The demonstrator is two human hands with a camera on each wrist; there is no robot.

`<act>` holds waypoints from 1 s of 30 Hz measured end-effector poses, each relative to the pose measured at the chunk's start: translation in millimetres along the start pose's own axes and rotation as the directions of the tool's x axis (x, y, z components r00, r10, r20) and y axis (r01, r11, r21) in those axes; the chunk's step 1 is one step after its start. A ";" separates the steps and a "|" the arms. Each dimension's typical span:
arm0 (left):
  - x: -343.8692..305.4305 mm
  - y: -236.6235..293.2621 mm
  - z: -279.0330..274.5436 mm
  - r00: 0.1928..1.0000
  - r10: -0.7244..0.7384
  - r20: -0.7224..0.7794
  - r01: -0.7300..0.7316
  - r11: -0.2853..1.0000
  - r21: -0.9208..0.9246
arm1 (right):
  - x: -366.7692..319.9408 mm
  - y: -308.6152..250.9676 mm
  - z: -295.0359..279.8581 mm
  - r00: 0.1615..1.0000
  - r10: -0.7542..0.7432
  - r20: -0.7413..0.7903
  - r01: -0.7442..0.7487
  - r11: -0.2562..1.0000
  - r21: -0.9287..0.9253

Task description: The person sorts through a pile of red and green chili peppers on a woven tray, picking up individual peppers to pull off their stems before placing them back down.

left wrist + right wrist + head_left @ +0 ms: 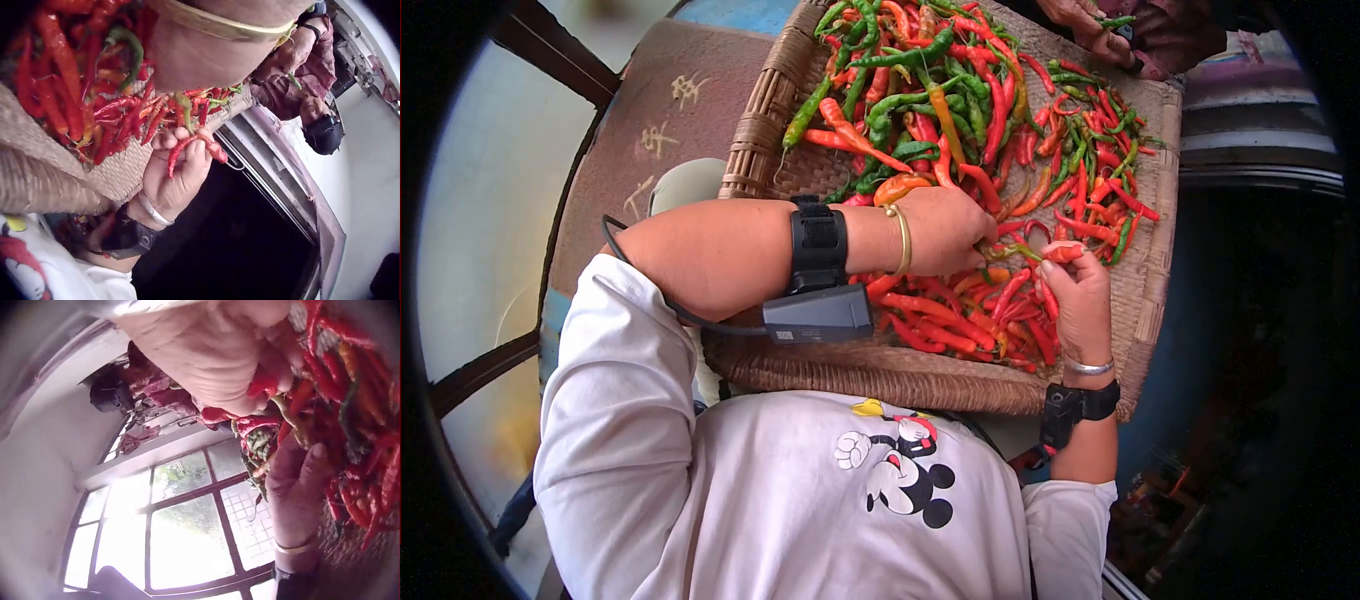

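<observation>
My right hand, with a silver bracelet, holds a red chili pepper between thumb and fingers. Its body curves across the fingertips in the left wrist view. A yellow-green stem runs from it toward my left hand, which wears a gold bracelet. Thumb and forefinger of the left hand pinch the stem's end in the right wrist view. Below both hands lies a heap of red chili peppers in a woven basket tray.
Long green and red peppers pile up at the tray's far left. Smaller red and green chilies are spread on its right. Another person's hands hold a green pepper at the far edge. A brown board stands left.
</observation>
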State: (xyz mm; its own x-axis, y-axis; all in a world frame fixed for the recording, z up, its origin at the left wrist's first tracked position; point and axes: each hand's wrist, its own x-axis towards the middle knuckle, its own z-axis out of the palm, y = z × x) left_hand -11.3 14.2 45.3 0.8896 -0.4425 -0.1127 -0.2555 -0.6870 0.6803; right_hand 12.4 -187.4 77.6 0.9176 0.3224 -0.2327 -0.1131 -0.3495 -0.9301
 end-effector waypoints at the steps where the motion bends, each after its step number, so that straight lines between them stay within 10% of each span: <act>1: 0.0 0.8 -0.8 1.000 0.005 0.011 -0.004 1.000 -0.021 | -3.3 -3.1 -0.4 0.998 0.067 0.006 -0.067 0.989 0.129; 6: 1.4 -1.3 2.0 0.997 0.073 -0.036 -0.077 0.989 -0.130 | 1.9 -3.8 -56.8 0.996 0.067 -0.066 -0.056 0.987 0.153; 8: 2.6 -2.1 5.2 0.993 0.103 -0.051 -0.111 0.979 -0.170 | 15.6 7.6 -88.4 0.962 -0.122 -0.243 0.001 0.896 -0.444; 9: 2.4 -2.1 6.2 0.989 0.127 -0.079 -0.141 0.969 -0.205 | 16.1 7.6 -94.0 0.961 -0.123 -0.247 0.000 0.895 -0.446; 11: 2.9 -1.5 7.0 0.983 0.147 -0.106 -0.169 0.957 -0.238 | 17.4 8.0 -98.7 0.880 -0.430 -0.202 -0.003 0.420 -0.908; 12: 3.4 -1.1 7.4 0.975 0.171 -0.144 -0.203 0.947 -0.250 | 16.7 5.9 -91.9 0.881 -0.429 -0.200 0.000 0.423 -0.906; 14: 2.0 -1.1 8.9 0.967 0.187 -0.174 -0.229 0.938 -0.262 | 9.2 -4.1 -59.4 0.948 -0.296 -0.119 0.156 0.758 -0.633; 18: 3.4 -0.3 10.8 0.941 0.245 -0.232 -0.307 0.907 -0.287 | -7.6 -6.7 -1.7 0.971 -0.060 0.231 0.084 0.992 -0.097; 30: 6.3 -4.2 13.5 0.921 0.134 -0.367 -0.247 0.927 -0.282 | -30.0 -27.1 -32.3 0.995 -0.096 -0.028 0.098 0.883 0.460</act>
State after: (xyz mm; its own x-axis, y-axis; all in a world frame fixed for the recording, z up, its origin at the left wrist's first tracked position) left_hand -9.8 6.5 32.0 0.9235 -0.2883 0.2530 -0.3502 -0.3648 0.8627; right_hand 0.2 -216.0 119.0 0.9345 0.3297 -0.1343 -0.1850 0.1274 -0.9745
